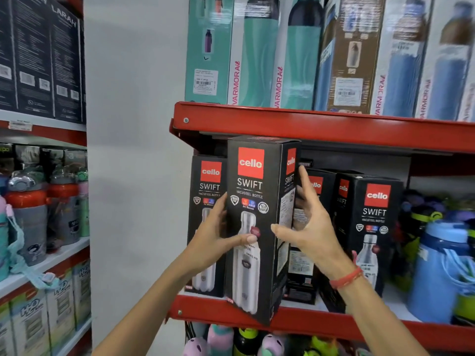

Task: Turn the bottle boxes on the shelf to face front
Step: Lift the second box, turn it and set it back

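While the head view shows only 1 angle, it is enough to judge the step in hand: I am setting a black bottle box [257, 227] onto the red shelf [308, 322], its printed front toward me and its foot overhanging the shelf lip.

1. Left hand [218, 242]: clamped on the box, thumb across the front panel, fingers wrapped round the left edge out of sight.
2. Right hand [305, 227]: fingers spread apart, flat by the box's right side panel; whether the palm presses it I cannot tell.
3. Neighbours: 1 box [208, 222] just behind on the left faces front. 1 box [303, 253] to the right shows a side panel with labels, and another [372, 227] beyond it stands angled.

Recommendation: keep the box upright, ease its base back over the lip until it sits level with the left neighbour, and guide the right side with the open hand so the corner does not knock the turned box. That side-on box looks like the next to rotate.
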`<action>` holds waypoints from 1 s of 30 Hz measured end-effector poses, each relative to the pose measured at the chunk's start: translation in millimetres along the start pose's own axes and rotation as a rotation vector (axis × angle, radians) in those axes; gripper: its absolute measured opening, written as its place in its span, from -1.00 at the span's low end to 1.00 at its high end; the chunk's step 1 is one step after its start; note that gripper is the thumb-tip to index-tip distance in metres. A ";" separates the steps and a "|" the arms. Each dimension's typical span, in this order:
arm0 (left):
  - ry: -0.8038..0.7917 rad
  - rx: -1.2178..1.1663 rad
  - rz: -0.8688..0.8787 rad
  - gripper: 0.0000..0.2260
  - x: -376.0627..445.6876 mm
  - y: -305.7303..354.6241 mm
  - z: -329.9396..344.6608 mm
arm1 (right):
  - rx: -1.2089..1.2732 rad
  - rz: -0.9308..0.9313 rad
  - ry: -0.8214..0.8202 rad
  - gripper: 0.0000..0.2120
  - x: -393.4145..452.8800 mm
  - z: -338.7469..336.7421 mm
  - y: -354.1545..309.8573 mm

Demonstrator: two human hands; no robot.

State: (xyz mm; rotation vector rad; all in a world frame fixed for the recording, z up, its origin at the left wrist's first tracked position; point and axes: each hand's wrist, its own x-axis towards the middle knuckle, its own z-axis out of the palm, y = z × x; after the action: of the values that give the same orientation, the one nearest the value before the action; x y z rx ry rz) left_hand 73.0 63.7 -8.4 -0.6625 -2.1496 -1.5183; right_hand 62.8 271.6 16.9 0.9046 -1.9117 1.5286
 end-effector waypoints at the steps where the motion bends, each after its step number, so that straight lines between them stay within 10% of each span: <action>1: -0.035 -0.011 0.006 -0.34 -2.6 2.7 -0.2 | 0.029 -0.001 -0.045 0.05 -0.8 -4.1 0.6; 8: 0.099 0.022 0.064 -0.29 1.8 7.0 23.1 | -0.059 0.139 -0.274 0.05 20.9 -15.9 -2.9; 17: 0.222 0.166 -0.046 -0.18 29.8 -14.5 51.3 | -0.255 0.174 -0.191 0.00 43.8 -3.8 21.9; 25: 0.286 0.319 -0.119 -0.23 43.3 -27.0 59.2 | -0.315 0.186 0.064 -0.11 41.0 16.5 51.6; 30: 0.317 0.407 -0.129 -0.25 42.1 -30.0 65.5 | -0.621 -0.002 0.408 -0.57 33.0 15.7 53.7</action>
State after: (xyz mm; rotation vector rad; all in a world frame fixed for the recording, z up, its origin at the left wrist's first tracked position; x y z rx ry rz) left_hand 17.0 123.0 -26.3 -0.1372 -2.1838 -1.1009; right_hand 0.5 257.9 4.7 0.2910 -1.8899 0.9200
